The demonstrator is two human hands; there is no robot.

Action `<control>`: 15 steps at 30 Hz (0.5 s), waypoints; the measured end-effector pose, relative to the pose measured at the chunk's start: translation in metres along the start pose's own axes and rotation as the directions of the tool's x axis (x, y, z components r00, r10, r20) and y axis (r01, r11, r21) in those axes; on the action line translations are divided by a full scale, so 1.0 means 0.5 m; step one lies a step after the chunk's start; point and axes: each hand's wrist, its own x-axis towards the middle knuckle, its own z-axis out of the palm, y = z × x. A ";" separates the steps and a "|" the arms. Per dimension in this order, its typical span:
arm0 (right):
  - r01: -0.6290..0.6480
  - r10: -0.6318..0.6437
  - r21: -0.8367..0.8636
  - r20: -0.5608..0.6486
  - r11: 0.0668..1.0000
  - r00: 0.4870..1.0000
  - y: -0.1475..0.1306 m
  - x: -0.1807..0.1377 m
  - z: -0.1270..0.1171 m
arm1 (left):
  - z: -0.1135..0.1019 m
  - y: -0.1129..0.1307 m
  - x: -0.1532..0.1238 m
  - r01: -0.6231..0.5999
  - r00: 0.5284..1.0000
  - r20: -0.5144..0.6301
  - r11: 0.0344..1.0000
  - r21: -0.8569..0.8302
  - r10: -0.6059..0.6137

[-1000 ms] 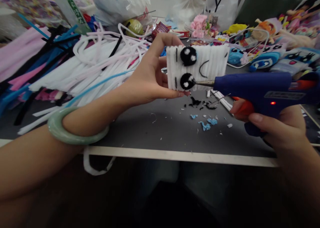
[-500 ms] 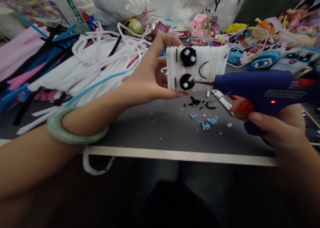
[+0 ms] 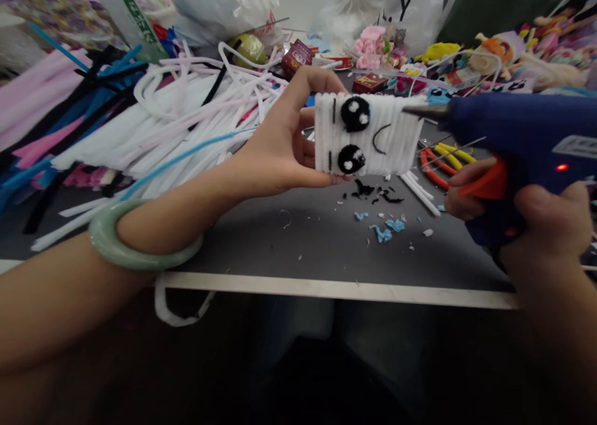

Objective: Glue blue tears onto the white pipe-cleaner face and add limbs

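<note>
My left hand (image 3: 284,132) grips a white pipe-cleaner panel (image 3: 396,139) by its left end, thumb below and fingers above and behind. The panel bears two round black eyes with white spots, short black brow lines and a curved black mouth, turned sideways. In my right hand (image 3: 536,219) is a blue hot glue gun (image 3: 508,126) with an orange trigger and a lit red lamp. Its metal nozzle points left, in front of the panel's upper right part; whether it touches cannot be told.
White, pink, blue and black pipe cleaners (image 3: 186,114) are heaped at left. Black and blue scraps (image 3: 382,233) lie on the grey table (image 3: 261,238). Orange-and-yellow-handled pliers (image 3: 436,163) lie behind the glue gun. Dolls (image 3: 504,51) and plastic bags (image 3: 354,14) crowd the back.
The glue gun has moved right and up, its nozzle leaving the lower eye. The panel has shifted slightly right and down, and the pliers have come into view.
</note>
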 end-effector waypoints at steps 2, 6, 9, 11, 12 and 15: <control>0.031 -0.033 -0.021 -0.107 0.999 0.994 0.002 0.010 0.005 | 0.000 -0.001 0.001 0.001 1.000 -0.009 1.000 0.006 -0.001; 0.065 -0.158 -0.251 -0.373 0.966 0.914 0.013 0.036 -0.013 | 0.000 -0.002 0.003 0.040 0.996 -0.073 0.999 -0.037 -0.043; -0.126 -0.102 -0.614 -0.323 0.779 0.941 0.017 0.052 -0.042 | 0.002 -0.001 0.004 0.080 0.987 -0.129 0.992 -0.098 -0.093; -0.235 -0.003 -0.824 -0.276 0.516 0.961 0.016 0.060 -0.057 | 0.003 0.000 0.004 0.073 0.981 -0.171 0.992 -0.104 -0.090; -0.265 0.050 -0.881 -0.267 0.393 0.962 0.016 0.064 -0.062 | 0.003 0.000 0.004 0.074 0.978 -0.189 0.992 -0.100 -0.092; -0.252 0.170 -0.956 -0.226 0.152 0.959 0.016 0.070 -0.065 | 0.003 -0.002 0.004 0.076 0.970 -0.221 0.991 -0.110 -0.099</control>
